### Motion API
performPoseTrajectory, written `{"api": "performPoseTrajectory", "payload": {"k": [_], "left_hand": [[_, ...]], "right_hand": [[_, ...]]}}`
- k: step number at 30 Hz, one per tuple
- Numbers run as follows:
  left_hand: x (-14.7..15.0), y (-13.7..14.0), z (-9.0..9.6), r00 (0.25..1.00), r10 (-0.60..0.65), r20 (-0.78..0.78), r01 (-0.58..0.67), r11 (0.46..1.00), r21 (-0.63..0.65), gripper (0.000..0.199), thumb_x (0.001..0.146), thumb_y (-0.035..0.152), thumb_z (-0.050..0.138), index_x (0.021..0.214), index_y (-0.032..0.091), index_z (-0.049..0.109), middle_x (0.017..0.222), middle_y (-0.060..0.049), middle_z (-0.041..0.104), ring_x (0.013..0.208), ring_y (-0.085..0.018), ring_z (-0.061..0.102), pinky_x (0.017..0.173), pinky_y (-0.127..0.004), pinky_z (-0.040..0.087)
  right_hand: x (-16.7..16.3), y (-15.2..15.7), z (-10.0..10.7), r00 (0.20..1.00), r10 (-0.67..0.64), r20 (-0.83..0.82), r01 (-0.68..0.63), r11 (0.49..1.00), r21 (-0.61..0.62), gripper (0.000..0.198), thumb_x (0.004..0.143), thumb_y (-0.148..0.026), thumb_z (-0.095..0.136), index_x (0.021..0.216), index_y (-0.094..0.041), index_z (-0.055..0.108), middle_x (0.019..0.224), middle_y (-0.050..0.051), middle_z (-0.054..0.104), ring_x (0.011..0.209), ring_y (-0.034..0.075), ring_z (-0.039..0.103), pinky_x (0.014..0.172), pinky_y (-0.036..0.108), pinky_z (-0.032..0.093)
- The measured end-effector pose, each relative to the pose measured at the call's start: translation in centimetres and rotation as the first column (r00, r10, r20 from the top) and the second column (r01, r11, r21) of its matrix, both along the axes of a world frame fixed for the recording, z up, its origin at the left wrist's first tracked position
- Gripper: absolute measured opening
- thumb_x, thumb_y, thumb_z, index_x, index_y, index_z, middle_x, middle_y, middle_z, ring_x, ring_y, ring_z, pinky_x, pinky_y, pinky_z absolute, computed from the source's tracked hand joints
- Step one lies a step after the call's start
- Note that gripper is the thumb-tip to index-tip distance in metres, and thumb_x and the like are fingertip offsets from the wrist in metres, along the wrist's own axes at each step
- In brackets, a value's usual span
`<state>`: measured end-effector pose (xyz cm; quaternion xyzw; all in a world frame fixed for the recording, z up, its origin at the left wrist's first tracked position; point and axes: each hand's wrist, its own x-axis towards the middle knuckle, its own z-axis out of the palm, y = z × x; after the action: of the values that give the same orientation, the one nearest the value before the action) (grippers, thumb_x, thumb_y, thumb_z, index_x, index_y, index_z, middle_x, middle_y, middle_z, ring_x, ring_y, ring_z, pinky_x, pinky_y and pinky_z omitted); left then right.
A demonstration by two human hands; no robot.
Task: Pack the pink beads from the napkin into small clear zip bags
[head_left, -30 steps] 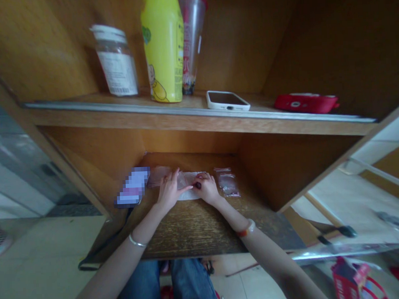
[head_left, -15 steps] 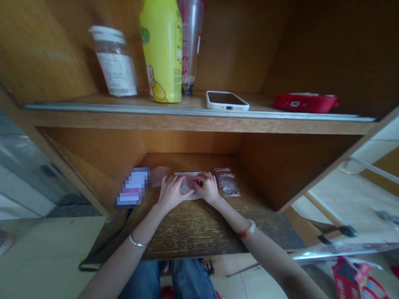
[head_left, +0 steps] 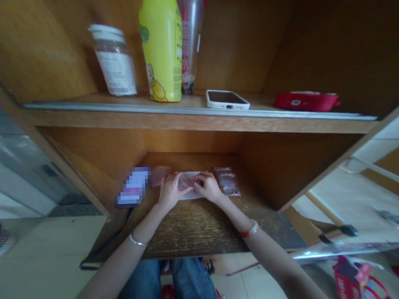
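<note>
A clear plastic bag (head_left: 186,180) lies on a whitish sheet (head_left: 188,196) on the lower shelf, between my hands. My left hand (head_left: 170,190) rests at its left side, thumb and fingers spread apart over the plastic. On the other side, my right hand (head_left: 209,188) has its fingers curled into a pinch above the bag. Something small and dark reddish shows by those fingertips, too small to name. To the right lie small clear zip bags (head_left: 228,181) with tiny bits inside. Another clear bag (head_left: 157,174) lies flat beyond my left hand.
A phone with a blurred screen (head_left: 134,187) leans at the left, a dark strap (head_left: 122,228) below it. The shelf above holds a white-capped jar (head_left: 116,67), a yellow bottle (head_left: 162,54), a clear cup (head_left: 192,39), a white-cased phone (head_left: 227,100) and a red case (head_left: 306,101).
The plastic between my hands looks flatter and shifted slightly. My left thumb and right fingers have moved a little; both hands stay in about the same place.
</note>
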<state>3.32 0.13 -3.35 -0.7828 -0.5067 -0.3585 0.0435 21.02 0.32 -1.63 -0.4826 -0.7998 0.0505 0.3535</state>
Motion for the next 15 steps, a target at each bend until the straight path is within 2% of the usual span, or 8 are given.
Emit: {"api": "performPoseTrajectory", "payload": {"k": [3,7,11,15], "left_hand": [[0.0,0.1,-0.2,1.0,0.0,-0.004,0.0,1.0,0.014,0.051,0.075,0.052,0.063,0.11,0.017,0.053,0.104,-0.01,0.067,0.098,-0.027,0.061,0.087,-0.043,0.04],[0.1,-0.1,0.0,0.999,0.017,0.037,-0.018,0.999,0.031,0.042,0.083,0.05,0.054,0.11,0.017,0.053,0.102,-0.009,0.068,0.095,-0.025,0.062,0.088,-0.041,0.041],[0.1,-0.2,0.2,0.999,-0.004,0.05,0.003,1.0,0.019,0.042,0.083,0.05,0.054,0.112,0.018,0.052,0.102,-0.009,0.067,0.097,-0.025,0.062,0.088,-0.041,0.041],[0.1,-0.2,0.2,0.997,-0.044,0.056,0.044,0.999,0.007,0.041,0.083,0.049,0.054,0.111,0.02,0.052,0.103,-0.008,0.067,0.098,-0.025,0.061,0.089,-0.041,0.041]], "right_hand": [[0.5,-0.3,0.7,0.968,0.004,0.251,0.026,0.993,-0.116,0.026,0.085,-0.028,0.052,0.065,-0.017,0.065,0.067,0.004,0.064,0.068,0.015,0.056,0.07,0.026,0.038],[0.1,-1.0,0.6,0.899,-0.005,0.438,0.094,0.979,-0.18,0.031,0.087,-0.033,0.048,0.071,-0.018,0.069,0.075,0.007,0.069,0.069,0.017,0.061,0.067,0.027,0.04],[-1.0,-1.7,0.0,0.872,0.012,0.488,0.092,0.978,-0.189,0.028,0.087,-0.027,0.046,0.083,-0.016,0.072,0.083,0.011,0.071,0.075,0.02,0.064,0.069,0.029,0.042],[-1.4,-1.9,-0.2,0.877,0.012,0.48,0.087,0.979,-0.184,0.028,0.087,-0.024,0.045,0.082,-0.014,0.07,0.083,0.013,0.07,0.074,0.022,0.064,0.067,0.03,0.042]]}}
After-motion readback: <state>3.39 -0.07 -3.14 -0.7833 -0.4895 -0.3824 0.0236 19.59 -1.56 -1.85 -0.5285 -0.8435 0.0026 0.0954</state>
